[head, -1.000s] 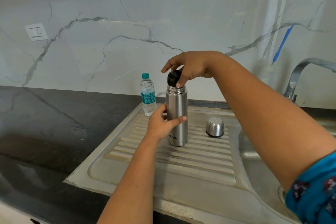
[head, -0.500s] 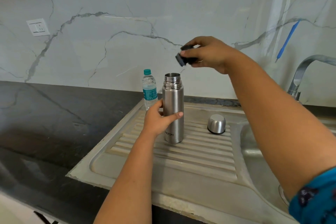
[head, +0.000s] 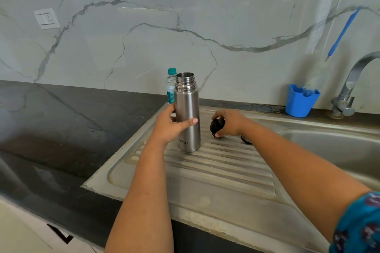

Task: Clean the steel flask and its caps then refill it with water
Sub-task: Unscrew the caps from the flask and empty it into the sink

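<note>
The steel flask [head: 187, 115] stands upright on the ribbed drainboard [head: 216, 162], its threaded mouth uncovered. My left hand [head: 168, 127] grips its body from the left, thumb across the front. Just right of the flask, my right hand [head: 230, 122] holds the black inner cap [head: 216, 127] low, at the drainboard surface. The steel outer cap is almost wholly hidden behind my right wrist; only a dark edge [head: 245, 140] shows.
A small plastic water bottle [head: 171, 86] stands right behind the flask. A blue plastic holder [head: 299, 101] sits by the wall near the tap [head: 349, 90]. The sink basin [head: 337, 150] lies to the right. Black countertop [head: 61, 121] spreads left.
My right hand lifted the black cap off the flask, then carried it down to the drainboard right of the flask. My left hand kept its grip on the flask.
</note>
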Demonstrator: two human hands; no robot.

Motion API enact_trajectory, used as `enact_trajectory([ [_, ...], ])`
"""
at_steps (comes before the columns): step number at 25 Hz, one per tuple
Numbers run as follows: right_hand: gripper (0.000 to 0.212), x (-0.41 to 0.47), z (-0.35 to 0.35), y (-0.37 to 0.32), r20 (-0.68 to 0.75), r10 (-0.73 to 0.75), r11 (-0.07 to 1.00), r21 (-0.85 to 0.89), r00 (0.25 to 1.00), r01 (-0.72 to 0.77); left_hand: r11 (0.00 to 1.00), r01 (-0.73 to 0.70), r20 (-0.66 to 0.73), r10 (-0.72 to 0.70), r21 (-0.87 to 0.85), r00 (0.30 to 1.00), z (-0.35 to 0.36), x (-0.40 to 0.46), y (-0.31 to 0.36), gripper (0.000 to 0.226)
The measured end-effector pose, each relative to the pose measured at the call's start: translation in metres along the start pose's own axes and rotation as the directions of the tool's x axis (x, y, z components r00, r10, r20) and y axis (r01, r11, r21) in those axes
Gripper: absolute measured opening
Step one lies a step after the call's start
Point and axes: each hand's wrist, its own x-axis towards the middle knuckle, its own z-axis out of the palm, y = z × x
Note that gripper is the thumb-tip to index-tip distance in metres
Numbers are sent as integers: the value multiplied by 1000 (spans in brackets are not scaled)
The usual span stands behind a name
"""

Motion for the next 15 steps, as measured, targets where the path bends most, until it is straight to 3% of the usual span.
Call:
enact_trajectory([
  [6, 66, 8, 10, 5, -4, 34, 999, -28, 999, -34, 1000, -1, 6, 0, 23, 1000, 0, -1, 1, 86],
  [12, 86, 2, 6, 6, 25, 15, 999, -42, 1000, -14, 1000, 6, 16, -7, 10, 1000, -1, 1, -2, 74],
  [15, 82, -5, -6, -1, -51, -38, 999, -4, 998, 38, 1000, 6, 21, -6, 4, 1000, -3, 1, -1, 73],
])
